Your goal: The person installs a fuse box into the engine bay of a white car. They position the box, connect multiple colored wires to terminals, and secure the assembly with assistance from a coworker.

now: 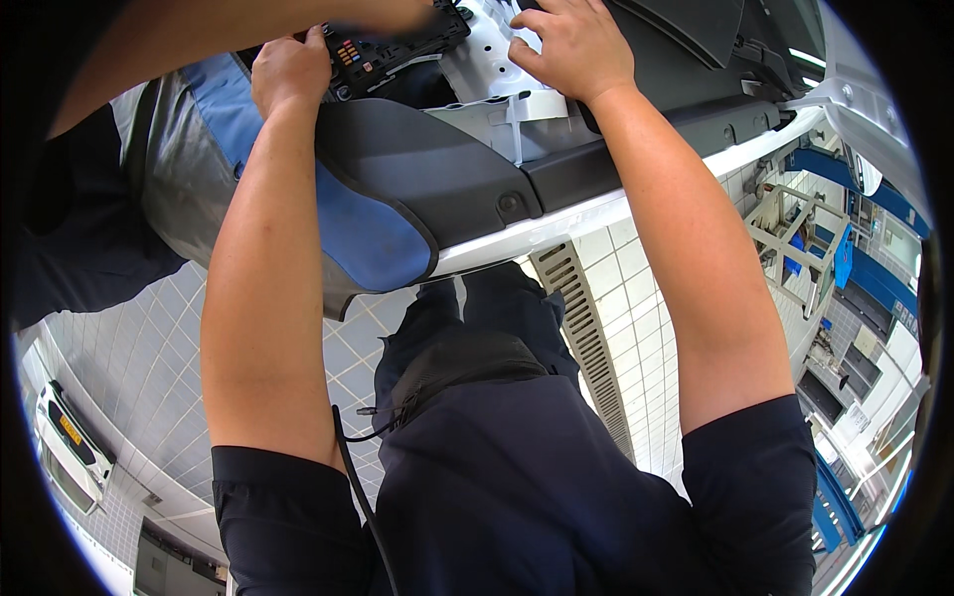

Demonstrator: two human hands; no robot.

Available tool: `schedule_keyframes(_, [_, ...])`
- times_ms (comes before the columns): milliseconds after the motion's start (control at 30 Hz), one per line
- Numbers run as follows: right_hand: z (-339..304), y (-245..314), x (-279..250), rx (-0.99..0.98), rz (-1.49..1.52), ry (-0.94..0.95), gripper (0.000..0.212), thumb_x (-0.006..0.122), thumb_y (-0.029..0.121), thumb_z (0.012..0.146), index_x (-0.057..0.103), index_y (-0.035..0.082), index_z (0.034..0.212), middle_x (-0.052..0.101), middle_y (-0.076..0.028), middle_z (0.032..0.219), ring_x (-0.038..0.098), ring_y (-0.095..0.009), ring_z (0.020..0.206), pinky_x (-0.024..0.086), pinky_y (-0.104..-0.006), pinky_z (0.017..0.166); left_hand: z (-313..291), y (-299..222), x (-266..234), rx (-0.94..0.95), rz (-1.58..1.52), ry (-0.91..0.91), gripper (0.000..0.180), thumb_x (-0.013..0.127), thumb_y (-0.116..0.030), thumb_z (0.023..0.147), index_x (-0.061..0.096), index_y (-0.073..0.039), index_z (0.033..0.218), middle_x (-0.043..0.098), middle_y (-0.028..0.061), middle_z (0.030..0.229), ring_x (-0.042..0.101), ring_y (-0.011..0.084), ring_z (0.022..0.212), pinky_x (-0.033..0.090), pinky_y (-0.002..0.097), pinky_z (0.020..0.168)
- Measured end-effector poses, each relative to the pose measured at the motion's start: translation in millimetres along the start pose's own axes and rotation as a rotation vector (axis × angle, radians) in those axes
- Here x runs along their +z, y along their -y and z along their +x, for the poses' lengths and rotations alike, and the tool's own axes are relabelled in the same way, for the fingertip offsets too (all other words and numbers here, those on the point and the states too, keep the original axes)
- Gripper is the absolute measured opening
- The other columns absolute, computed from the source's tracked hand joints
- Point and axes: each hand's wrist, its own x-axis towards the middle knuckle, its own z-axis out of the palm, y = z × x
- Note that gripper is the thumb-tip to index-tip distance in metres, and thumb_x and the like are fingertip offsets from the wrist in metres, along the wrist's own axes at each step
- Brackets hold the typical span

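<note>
Leaning over a vehicle's open bay, the person has the left hand [292, 74] at 11 o'clock, beside the black fuse box [383, 68], which sits between 11 and 12; whether it grips is unclear. At 1 o'clock the right hand [581, 50] is spread, seemingly holding nothing. A co-worker's blurred hand [393, 14] crosses above. The fuses [348, 52] lie exposed, so work seems unfinished; how much remains cannot be told.

Open lane between the forearms [263, 258], over black trim [417, 154] to the white metal panel [477, 70]. Left hand [293, 74] blocks fuse box [383, 62] near end; co-worker's forearm [199, 45] cuts across its far side. Right hand [579, 45], then dark panel [686, 70], limit right side.
</note>
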Motion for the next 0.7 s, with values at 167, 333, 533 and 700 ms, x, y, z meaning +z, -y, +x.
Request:
schedule_keyframes(167, [1.2, 1.8, -0.9, 0.009, 0.022, 0.001, 0.030, 0.076, 0.033, 0.075, 0.078, 0.010, 0.094, 0.059, -0.012, 0.144, 0.046, -0.034, 0.145, 0.031, -0.0510, 0.124, 6.4, 7.6, 8.0, 0.018, 0.039, -0.007, 0.065, 0.051, -0.060, 0.099, 0.070, -0.004, 0.127, 0.068, 0.0246, 0.130, 0.063, 0.0420, 0.124, 0.049, 0.0482, 0.105])
schedule_keyframes(333, [0.8, 0.7, -1.0, 0.006, 0.017, -0.007, 0.029, 0.076, 0.033, 0.075, 0.078, 0.010, 0.093, 0.059, -0.012, 0.144, 0.046, -0.034, 0.144, 0.032, -0.0511, 0.123, 5.0, 5.4, 5.7, 0.016, 0.011, 0.004, 0.063, 0.051, -0.058, 0.100, 0.072, -0.003, 0.123, 0.069, 0.0243, 0.129, 0.063, 0.0414, 0.123, 0.049, 0.0482, 0.105])
schedule_keyframes(533, [0.8, 0.9, -1.0, 0.006, 0.018, -0.002, 0.026, 0.078, 0.030, 0.075, 0.078, 0.010, 0.093, 0.060, -0.011, 0.143, 0.047, -0.034, 0.144, 0.032, -0.0512, 0.123, 2.7, 5.8, 8.3, -0.009, -0.145, -0.037, 0.034, 0.059, -0.043, 0.099, 0.076, -0.020, 0.118, 0.077, 0.0087, 0.115, 0.070, 0.0325, 0.114, 0.054, 0.0451, 0.097])
schedule_keyframes(700, [1.6, 3.2, -2.4, -0.001, 0.012, -0.001, 0.026, 0.079, 0.029, 0.075, 0.078, 0.011, 0.093, 0.059, -0.011, 0.144, 0.047, -0.034, 0.144, 0.033, -0.0514, 0.123, 2.8, 6.1, 7.1, -0.035, -0.147, -0.023, 0.040, 0.062, -0.048, 0.097, 0.076, -0.017, 0.119, 0.076, 0.0093, 0.117, 0.069, 0.0327, 0.116, 0.052, 0.0437, 0.099])
